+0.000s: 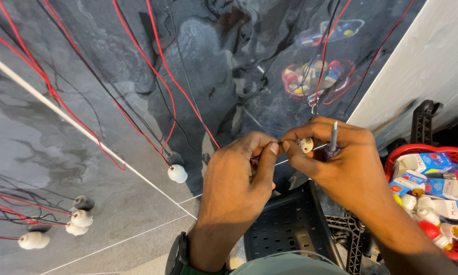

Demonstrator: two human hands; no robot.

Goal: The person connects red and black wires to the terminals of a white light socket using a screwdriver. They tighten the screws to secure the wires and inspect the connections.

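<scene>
A small white lamp holder (305, 145) is pinched between thumb and forefinger of the right hand (336, 163), just beyond the fingertips of the left hand (241, 170). A screwdriver (333, 140) is also gripped in the closed right hand, shaft upright, directly right of the holder. The left hand is closed, thumb and forefinger pressed on a red wire (252, 159) that is led toward the holder from the left; the two sets of fingertips are nearly touching. The holder is nearer the right hand. Finished white holders (178, 173) on red and black wires are seen lying on the dark marbled floor, left of the hands. A red basket (422, 149) of small boxes is noted at the right.
</scene>
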